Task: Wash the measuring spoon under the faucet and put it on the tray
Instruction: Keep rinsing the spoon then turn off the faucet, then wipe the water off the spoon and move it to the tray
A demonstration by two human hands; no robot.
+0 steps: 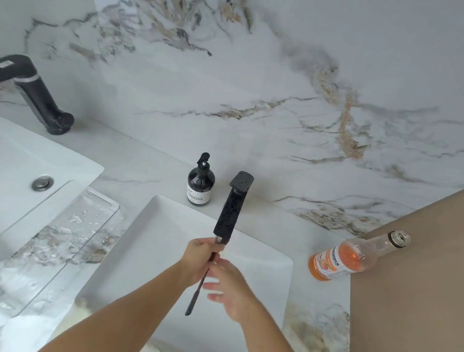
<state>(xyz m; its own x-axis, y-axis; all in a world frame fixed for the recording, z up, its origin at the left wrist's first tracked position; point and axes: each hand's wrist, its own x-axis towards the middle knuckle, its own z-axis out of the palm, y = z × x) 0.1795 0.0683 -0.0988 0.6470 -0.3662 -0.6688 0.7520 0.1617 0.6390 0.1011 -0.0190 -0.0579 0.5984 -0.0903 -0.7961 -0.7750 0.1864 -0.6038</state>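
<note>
My left hand (199, 259) grips the upper part of a long measuring spoon (196, 293) with a dark handle. The metal end sits right under the spout of the black faucet (231, 207), over the white sink (149, 238). The handle's tip hangs down over the basin. My right hand (228, 289) is blurred beside the handle, fingers spread, holding nothing. A clear tray (73, 238) with water drops lies on the counter left of the sink.
A dark soap pump bottle (200, 182) stands behind the sink. An open bottle of orange liquid (354, 256) lies at the right by a beige wall. A second sink (28, 168) and black faucet (34, 92) are at the far left.
</note>
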